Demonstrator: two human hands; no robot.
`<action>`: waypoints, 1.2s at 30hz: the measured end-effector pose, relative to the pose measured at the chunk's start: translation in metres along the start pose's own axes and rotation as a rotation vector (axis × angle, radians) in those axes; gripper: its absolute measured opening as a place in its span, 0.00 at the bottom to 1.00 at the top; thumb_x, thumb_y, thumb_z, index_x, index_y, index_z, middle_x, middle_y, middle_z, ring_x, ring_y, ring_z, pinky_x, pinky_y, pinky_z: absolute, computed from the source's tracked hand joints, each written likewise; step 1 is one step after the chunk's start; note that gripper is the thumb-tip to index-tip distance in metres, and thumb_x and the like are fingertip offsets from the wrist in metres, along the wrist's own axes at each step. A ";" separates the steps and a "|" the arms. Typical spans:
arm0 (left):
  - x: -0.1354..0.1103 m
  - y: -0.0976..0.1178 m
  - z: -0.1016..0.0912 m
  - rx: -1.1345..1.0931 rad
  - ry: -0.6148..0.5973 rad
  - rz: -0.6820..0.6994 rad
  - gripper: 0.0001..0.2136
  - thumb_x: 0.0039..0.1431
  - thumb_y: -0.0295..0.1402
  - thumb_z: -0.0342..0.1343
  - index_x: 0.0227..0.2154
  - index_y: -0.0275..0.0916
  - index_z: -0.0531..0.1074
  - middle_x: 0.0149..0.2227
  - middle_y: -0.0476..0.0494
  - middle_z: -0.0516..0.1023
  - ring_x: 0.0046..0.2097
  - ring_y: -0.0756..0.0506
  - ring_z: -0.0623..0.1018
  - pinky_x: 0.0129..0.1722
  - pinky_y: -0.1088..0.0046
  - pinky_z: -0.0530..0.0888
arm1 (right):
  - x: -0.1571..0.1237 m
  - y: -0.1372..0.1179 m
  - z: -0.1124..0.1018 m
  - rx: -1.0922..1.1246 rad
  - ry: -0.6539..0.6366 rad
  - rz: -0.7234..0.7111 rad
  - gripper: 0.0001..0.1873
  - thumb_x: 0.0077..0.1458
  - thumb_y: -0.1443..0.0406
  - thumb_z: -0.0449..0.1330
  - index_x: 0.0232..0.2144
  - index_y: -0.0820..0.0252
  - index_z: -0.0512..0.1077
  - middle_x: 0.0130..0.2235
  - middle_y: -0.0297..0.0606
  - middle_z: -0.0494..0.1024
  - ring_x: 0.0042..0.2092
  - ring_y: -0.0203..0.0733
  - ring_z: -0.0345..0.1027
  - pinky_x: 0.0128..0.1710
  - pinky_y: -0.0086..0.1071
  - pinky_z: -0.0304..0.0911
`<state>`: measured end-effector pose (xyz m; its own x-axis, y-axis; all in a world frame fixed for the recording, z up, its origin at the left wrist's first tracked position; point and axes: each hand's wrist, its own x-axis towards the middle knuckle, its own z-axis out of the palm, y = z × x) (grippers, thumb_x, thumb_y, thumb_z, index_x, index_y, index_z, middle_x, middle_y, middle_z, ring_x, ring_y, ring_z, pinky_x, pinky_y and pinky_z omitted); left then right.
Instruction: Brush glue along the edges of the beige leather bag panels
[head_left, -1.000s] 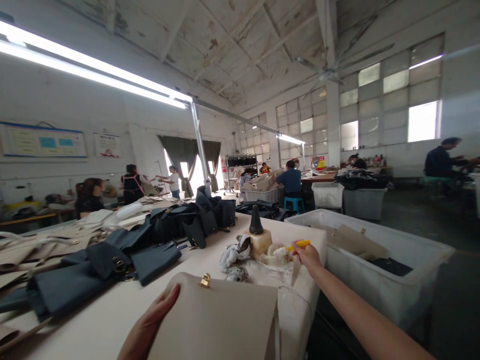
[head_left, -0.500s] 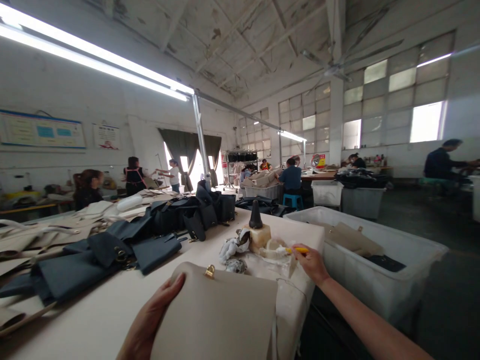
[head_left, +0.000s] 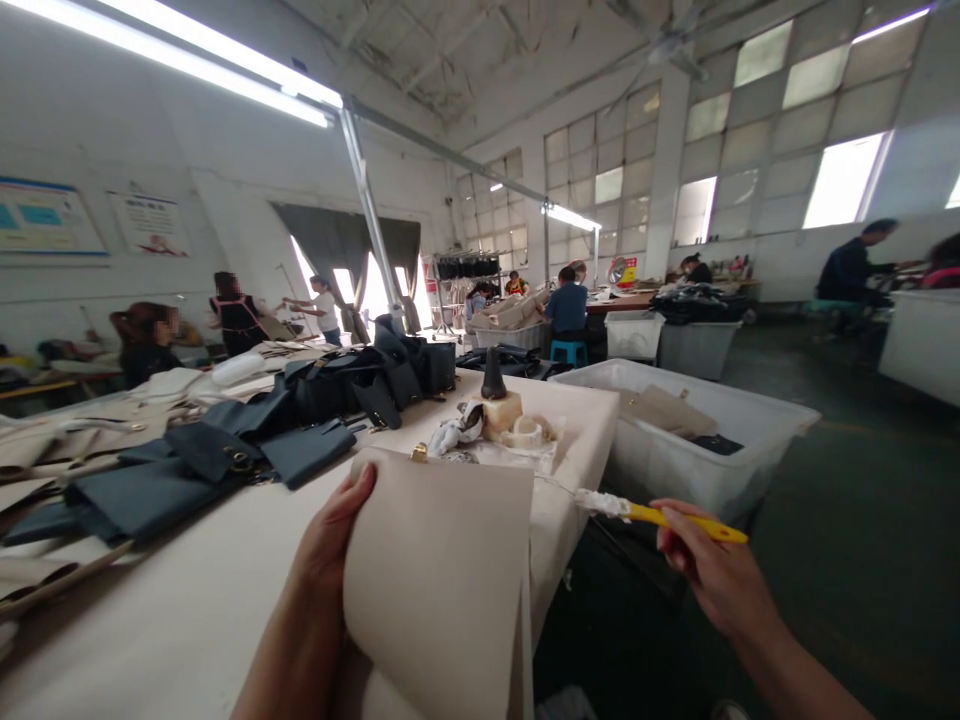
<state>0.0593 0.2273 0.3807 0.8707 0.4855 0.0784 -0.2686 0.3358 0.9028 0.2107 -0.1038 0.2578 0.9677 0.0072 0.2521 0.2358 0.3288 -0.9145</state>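
Right grip (head_left: 709, 568) round yellow brush (head_left: 643, 513), bristles (head_left: 602, 503) leftward, left grip (head_left: 330, 530) round beige panel (head_left: 442, 560).

You can read no words, numbers or brands here. At the upper left, the wall board (head_left: 49, 225) and the poster (head_left: 148, 222) beside it carry print too blurred for you; the red-and-yellow sign (head_left: 630, 267), right of centre, is too small.

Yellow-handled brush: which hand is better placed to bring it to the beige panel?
Likely the right hand: it grips the yellow-handled brush, bristles pointing toward the beige panel; the left hand is occupied holding that panel.
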 end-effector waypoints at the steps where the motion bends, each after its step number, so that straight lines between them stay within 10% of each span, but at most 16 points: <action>1: 0.005 -0.006 -0.003 0.006 -0.018 0.007 0.12 0.50 0.30 0.57 0.39 0.36 0.68 0.27 0.42 0.75 0.24 0.43 0.75 0.26 0.70 0.75 | -0.004 -0.001 -0.001 0.010 -0.020 0.060 0.26 0.41 0.51 0.65 0.36 0.66 0.68 0.21 0.36 0.68 0.19 0.31 0.55 0.15 0.21 0.48; 11: 0.031 -0.036 -0.038 -0.052 -0.114 -0.085 0.19 0.53 0.28 0.56 0.48 0.35 0.64 0.32 0.40 0.76 0.33 0.41 0.77 0.34 0.69 0.75 | 0.002 0.000 0.028 -0.132 -0.216 0.015 0.27 0.48 0.46 0.56 0.36 0.65 0.65 0.21 0.35 0.68 0.20 0.31 0.55 0.17 0.23 0.49; 22: 0.028 -0.035 -0.030 0.005 -0.120 -0.116 0.18 0.50 0.28 0.60 0.45 0.36 0.66 0.33 0.41 0.76 0.34 0.41 0.77 0.34 0.70 0.75 | 0.041 0.017 0.084 -0.356 -0.335 -0.185 0.25 0.49 0.45 0.53 0.27 0.63 0.67 0.17 0.34 0.68 0.18 0.34 0.57 0.19 0.26 0.53; 36: -0.003 0.015 0.008 -0.036 0.026 -0.049 0.07 0.54 0.23 0.49 0.33 0.38 0.69 0.22 0.48 0.72 0.19 0.46 0.73 0.15 0.76 0.71 | -0.003 -0.029 0.030 -0.322 -0.307 -0.107 0.26 0.50 0.45 0.53 0.35 0.63 0.64 0.20 0.35 0.69 0.19 0.34 0.57 0.17 0.26 0.53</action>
<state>0.0562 0.2246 0.3975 0.8723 0.4884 0.0234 -0.2410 0.3879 0.8896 0.1986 -0.0852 0.2926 0.8764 0.2845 0.3886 0.3961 0.0333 -0.9176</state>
